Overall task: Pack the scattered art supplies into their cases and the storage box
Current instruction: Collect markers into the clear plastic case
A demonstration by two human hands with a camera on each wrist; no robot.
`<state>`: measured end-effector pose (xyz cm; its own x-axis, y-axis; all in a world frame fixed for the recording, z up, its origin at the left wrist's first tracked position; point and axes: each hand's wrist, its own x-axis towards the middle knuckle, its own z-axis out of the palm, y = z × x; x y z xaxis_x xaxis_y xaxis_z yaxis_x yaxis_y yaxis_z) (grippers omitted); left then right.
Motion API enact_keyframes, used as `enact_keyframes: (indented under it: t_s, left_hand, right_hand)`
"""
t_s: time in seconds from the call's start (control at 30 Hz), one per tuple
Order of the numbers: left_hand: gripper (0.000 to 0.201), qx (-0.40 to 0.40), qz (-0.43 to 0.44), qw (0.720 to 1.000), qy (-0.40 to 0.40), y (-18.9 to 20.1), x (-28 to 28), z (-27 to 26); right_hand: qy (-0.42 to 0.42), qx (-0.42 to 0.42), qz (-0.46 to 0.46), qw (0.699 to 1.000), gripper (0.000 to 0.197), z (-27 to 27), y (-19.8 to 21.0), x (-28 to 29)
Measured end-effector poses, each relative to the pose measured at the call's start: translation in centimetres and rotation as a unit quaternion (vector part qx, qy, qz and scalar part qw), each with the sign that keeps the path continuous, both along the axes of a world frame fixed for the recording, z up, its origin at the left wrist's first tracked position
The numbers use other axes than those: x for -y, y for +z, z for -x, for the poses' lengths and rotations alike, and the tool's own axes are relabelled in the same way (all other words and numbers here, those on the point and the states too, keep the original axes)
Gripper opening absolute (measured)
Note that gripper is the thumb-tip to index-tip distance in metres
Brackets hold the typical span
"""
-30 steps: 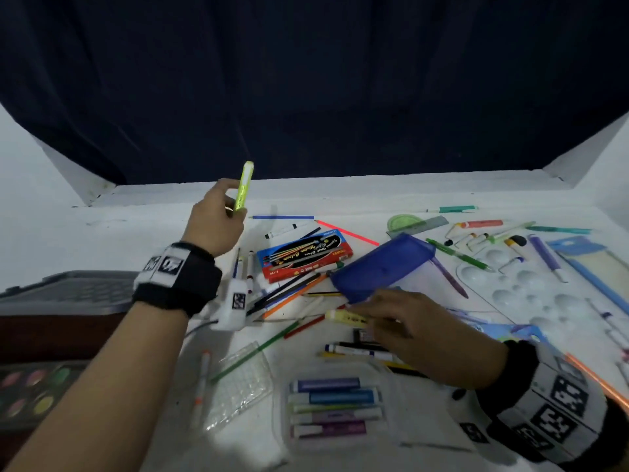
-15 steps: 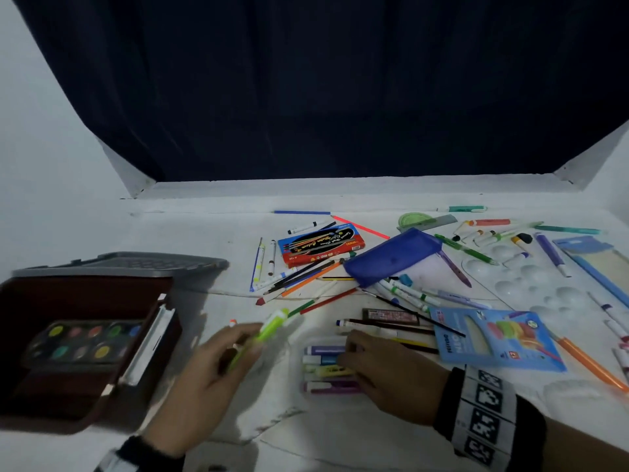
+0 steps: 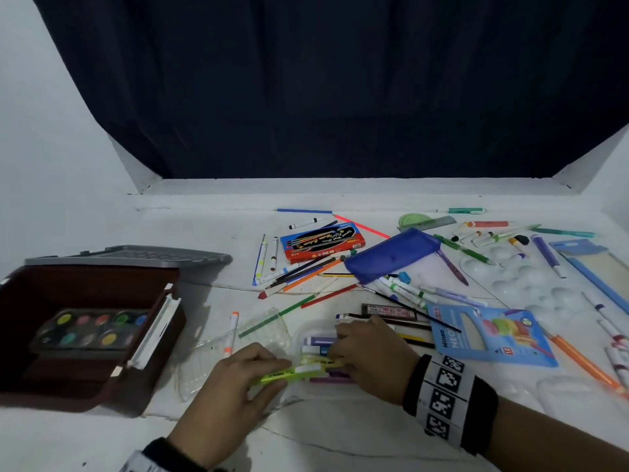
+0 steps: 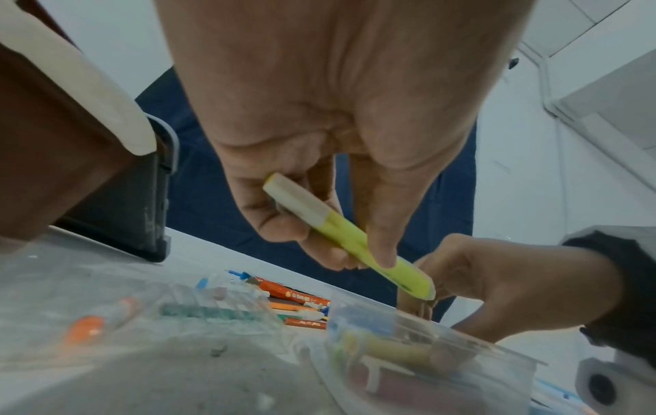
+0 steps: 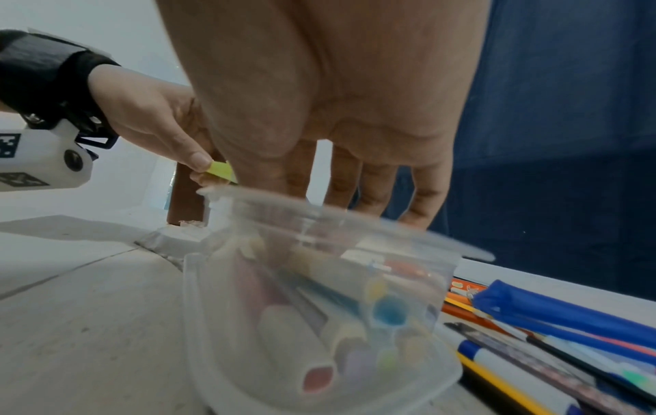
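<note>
My left hand (image 3: 277,369) pinches a yellow-green highlighter (image 3: 292,373) between thumb and fingers, its tip just over the clear plastic case (image 3: 301,330) near the table's front. That case holds several pastel highlighters lying side by side. The left wrist view shows the same highlighter (image 4: 341,233) slanting down toward the case (image 4: 408,351). My right hand (image 3: 340,350) lies over the case's right half, and its fingers (image 5: 369,182) hang fairly straight onto the case (image 5: 319,323), gripping nothing. The open brown storage box (image 3: 85,291) stands at the left.
A watercolour palette (image 3: 88,330) lies in the box, whose grey lid (image 3: 136,255) is behind it. The case's clear lid (image 3: 265,332) lies left of it. Loose pencils and markers, a red pencil box (image 3: 321,243), a blue pouch (image 3: 391,253), a blue carton (image 3: 486,335) and a white paint tray (image 3: 531,284) crowd the right.
My left hand came down from mid-air at the back with the highlighter and reached the clear case. My right hand left the pen pile and settled over the case.
</note>
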<state>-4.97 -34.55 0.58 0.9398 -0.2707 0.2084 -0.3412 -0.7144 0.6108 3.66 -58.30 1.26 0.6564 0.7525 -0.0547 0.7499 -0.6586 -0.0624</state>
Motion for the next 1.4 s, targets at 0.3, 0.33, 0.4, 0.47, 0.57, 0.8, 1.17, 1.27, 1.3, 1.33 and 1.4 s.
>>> enact_keyframes:
  t_s: [0.3,0.33,0.4,0.47,0.57,0.8,1.17,1.27,1.3,1.33,1.4]
  left_hand:
    - [0.024,0.028,-0.138,0.987,-0.081,-1.0,3.6,-4.0]
    - [0.024,0.033,-0.154,0.984,-0.086,-1.0,4.0,-4.4]
    - [0.024,0.043,-0.176,0.978,-0.098,-1.2,4.8,-4.9]
    - [0.028,0.033,-0.19,0.976,-0.101,-1.3,5.7,-5.4]
    - [0.03,0.017,-0.195,0.974,-0.11,-1.6,6.7,-5.9]
    - [0.03,0.032,-0.201,0.975,-0.092,-1.8,7.4,-6.4]
    - [0.023,-0.038,-0.114,0.986,-0.116,-1.7,7.4,-6.0]
    - [0.035,-0.04,-0.125,0.983,-0.128,-1.9,7.0,-6.1]
    - [0.047,-0.039,-0.129,0.982,-0.133,-1.9,6.9,-6.1]
    - [0.059,-0.04,-0.129,0.981,-0.136,-1.9,6.9,-6.1]
    - [0.068,-0.04,-0.125,0.98,-0.147,-1.9,6.9,-6.0]
  right_hand:
    - [-0.097,-0.045,-0.178,0.978,0.02,0.0,0.1,4.4]
    - [-0.122,-0.055,-0.2,0.971,0.021,-0.1,-0.2,5.2]
    - [-0.157,-0.089,-0.226,0.957,0.027,0.0,-0.7,6.4]
    - [-0.157,-0.115,-0.223,0.955,0.033,0.0,-1.3,7.0]
    - [-0.157,-0.13,-0.219,0.954,0.038,0.3,-2.1,7.0]
    - [-0.16,-0.132,-0.227,0.952,0.034,0.7,-2.2,6.8]
    - [-0.176,-0.152,-0.213,0.949,0.041,0.6,-2.2,6.2]
    - [-0.179,-0.152,-0.217,0.948,0.042,0.6,-2.3,6.0]
    - [-0.177,-0.154,-0.213,0.948,0.041,0.6,-2.3,6.0]
    - [-0.174,-0.156,-0.21,0.949,0.04,0.6,-2.2,5.9]
    - [-0.171,-0.157,-0.208,0.95,0.036,0.6,-2.2,5.9]
